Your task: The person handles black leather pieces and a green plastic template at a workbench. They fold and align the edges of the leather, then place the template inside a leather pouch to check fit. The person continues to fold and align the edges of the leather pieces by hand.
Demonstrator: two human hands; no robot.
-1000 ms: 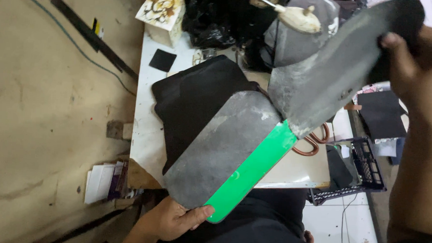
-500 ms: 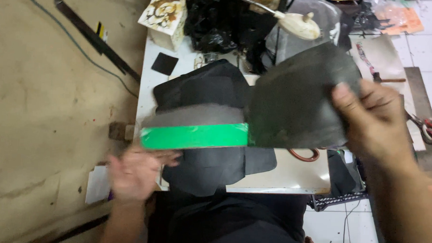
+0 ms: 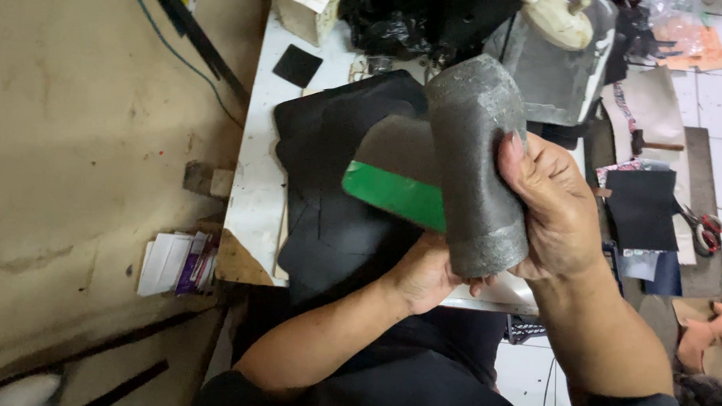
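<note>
Your grey sheet (image 3: 476,163), flat half second ago, now rolled into tube above white table (image 3: 253,191). Right hand (image 3: 557,210) clasps roll; left hand (image 3: 425,271) grips lower end near green strip (image 3: 393,194). Rolling looks nearly complete.

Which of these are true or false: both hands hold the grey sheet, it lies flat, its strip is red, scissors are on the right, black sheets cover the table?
1. Both hands hold the grey sheet: true, left hand below, right hand beside.
2. It lies flat: false, it is rolled up.
3. Its strip is red: false, the green strip is green.
4. Scissors lie on the right: true.
5. Black sheets lie on the white table: true.
</note>
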